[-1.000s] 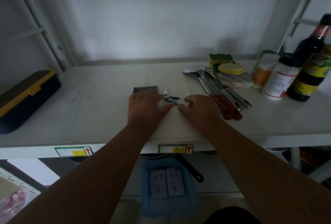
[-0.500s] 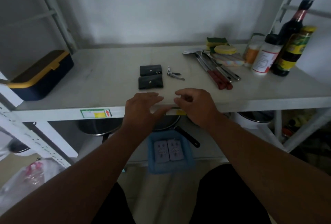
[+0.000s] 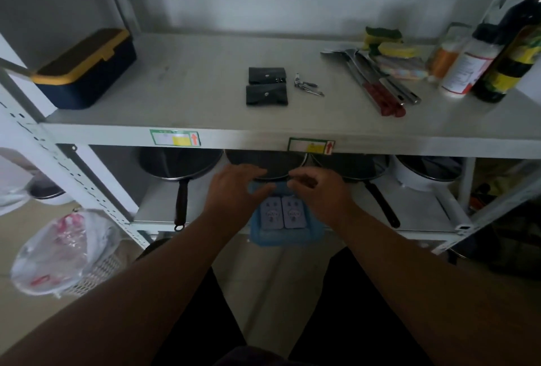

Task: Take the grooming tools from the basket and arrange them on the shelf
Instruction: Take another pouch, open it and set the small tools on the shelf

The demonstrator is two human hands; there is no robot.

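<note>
Two hands hover below the shelf [image 3: 205, 108] edge, over the far rim of the blue basket [image 3: 285, 237]: the left hand [image 3: 234, 190] spread with loose fingers, the right hand [image 3: 317, 190] with fingers loosely curled, holding nothing. Two card packs [image 3: 282, 213] lie in the basket just near of them. Farther, on the shelf, sit two black pouches [image 3: 266, 86] and, to their right, small metal tools [image 3: 307, 87].

Black pouches [image 3: 266, 86], blue basket [image 3: 285, 237], yellow-lidded, seemingly navy box [image 3: 85, 70], red-handled utensils [image 3: 383, 96].
</note>
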